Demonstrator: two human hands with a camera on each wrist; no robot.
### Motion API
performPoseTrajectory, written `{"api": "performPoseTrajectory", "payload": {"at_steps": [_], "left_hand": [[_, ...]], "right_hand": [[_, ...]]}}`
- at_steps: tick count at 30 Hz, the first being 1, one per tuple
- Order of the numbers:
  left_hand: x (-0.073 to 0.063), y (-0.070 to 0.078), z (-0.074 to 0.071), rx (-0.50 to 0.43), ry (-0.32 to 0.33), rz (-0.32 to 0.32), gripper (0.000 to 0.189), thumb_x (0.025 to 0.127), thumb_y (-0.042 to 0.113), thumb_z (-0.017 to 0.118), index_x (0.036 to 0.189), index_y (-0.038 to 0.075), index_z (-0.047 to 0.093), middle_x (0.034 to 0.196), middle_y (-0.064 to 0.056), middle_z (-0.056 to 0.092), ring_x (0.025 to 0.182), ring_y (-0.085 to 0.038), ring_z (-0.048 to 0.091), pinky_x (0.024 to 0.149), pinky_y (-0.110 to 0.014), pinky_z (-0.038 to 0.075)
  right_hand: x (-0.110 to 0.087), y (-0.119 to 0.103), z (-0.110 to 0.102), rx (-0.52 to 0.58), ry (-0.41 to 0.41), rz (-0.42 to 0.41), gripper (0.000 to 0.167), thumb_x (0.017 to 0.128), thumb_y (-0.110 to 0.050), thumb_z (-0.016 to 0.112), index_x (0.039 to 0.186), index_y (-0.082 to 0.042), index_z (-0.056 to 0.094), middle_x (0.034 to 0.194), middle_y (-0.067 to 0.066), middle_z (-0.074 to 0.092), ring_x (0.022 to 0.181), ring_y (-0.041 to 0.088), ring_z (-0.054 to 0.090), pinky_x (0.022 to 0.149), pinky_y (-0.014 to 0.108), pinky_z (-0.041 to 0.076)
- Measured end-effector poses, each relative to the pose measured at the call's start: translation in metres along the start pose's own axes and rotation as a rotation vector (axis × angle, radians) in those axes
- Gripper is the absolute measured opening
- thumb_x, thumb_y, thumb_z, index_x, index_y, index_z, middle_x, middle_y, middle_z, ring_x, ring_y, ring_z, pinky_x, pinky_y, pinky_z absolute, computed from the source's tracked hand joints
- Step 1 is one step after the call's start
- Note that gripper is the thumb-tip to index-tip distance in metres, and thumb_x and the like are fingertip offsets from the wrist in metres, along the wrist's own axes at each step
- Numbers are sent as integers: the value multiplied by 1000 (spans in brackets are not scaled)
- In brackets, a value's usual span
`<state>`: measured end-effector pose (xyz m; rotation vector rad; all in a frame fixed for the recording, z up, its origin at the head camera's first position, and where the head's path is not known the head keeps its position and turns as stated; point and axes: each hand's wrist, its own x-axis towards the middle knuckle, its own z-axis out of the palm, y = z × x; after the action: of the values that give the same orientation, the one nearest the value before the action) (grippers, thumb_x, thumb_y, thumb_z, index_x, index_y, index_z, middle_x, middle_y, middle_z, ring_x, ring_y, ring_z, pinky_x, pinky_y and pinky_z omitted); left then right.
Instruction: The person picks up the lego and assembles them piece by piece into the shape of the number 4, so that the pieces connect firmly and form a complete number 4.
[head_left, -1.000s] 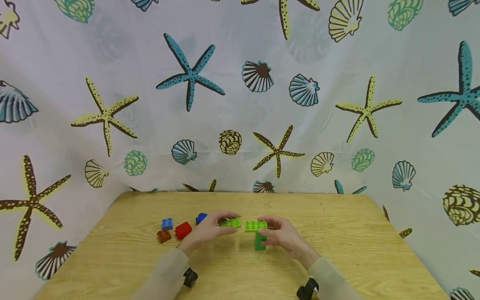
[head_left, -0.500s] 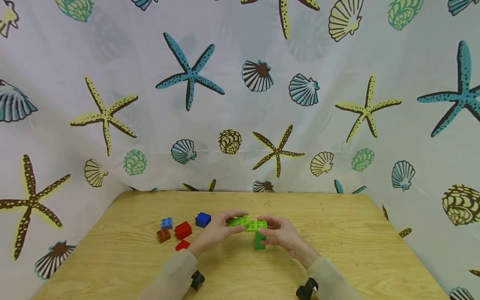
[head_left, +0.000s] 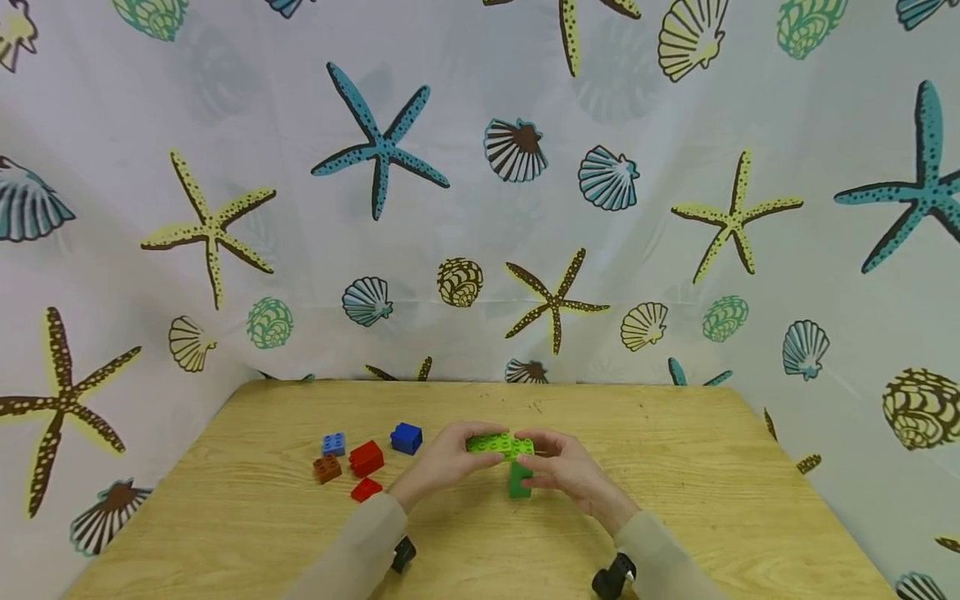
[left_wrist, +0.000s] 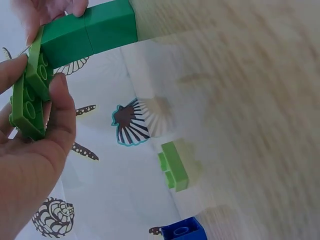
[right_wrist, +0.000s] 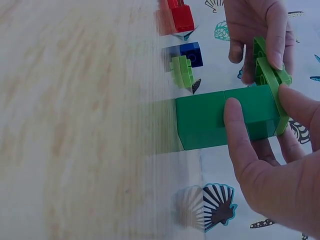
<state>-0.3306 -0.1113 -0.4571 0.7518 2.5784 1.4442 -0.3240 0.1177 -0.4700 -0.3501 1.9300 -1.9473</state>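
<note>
In the head view my left hand (head_left: 444, 460) pinches a lime green toy brick plate (left_wrist: 27, 111) between thumb and fingers. Its right end meets a second lime plate (right_wrist: 271, 82); whether they overlap or only touch, I cannot tell. That second plate caps an upright stack of dark green bricks (right_wrist: 226, 116), which stands on the table. My right hand (head_left: 576, 473) grips the top of this stack, with the thumb and fingers at the plate and upper dark brick. Fingers of both hands hide parts of the plates.
Left on the wooden table (head_left: 247, 517) lie a light blue brick (head_left: 333, 444), a brown one (head_left: 327, 469), a larger red one (head_left: 367, 458), a small red piece (head_left: 366, 489) and a dark blue brick (head_left: 407, 438). A small lime brick (left_wrist: 174, 166) appears in both wrist views. Shell-printed cloth hangs behind.
My left hand has carried its lime plate rightward until it meets the plate on the stack. The dark blue brick and small red piece have come into view. My right hand stays in place.
</note>
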Motion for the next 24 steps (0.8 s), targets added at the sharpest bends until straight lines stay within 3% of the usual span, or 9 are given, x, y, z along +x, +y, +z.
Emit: {"api": "performPoseTrajectory", "payload": {"at_steps": [6, 13, 24], "left_hand": [[5, 4, -2, 71, -6, 41, 43, 91, 24, 71, 131, 7, 63, 131, -9, 64, 111, -22, 62, 94, -44, 51], [6, 4, -5, -14, -16, -42, 42, 88, 25, 74, 128, 13, 66, 129, -6, 65, 111, -20, 62, 94, -42, 52], [9, 1, -5, -41, -15, -57, 44, 85, 26, 77, 126, 13, 68, 128, -3, 65, 121, -27, 57, 102, -54, 44]], "right_hand": [[1, -1, -1, -13, 10, -7, 53, 92, -19, 70, 139, -5, 52, 127, 14, 55, 103, 17, 61, 88, 41, 56], [1, 0, 0, -10, 3, -1, 53, 92, -18, 70, 140, -4, 52, 127, 14, 55, 102, 17, 62, 87, 40, 57], [1, -1, 0, -25, 6, 3, 54, 91, -20, 70, 140, -5, 52, 128, 14, 55, 102, 17, 62, 90, 43, 56]]}}
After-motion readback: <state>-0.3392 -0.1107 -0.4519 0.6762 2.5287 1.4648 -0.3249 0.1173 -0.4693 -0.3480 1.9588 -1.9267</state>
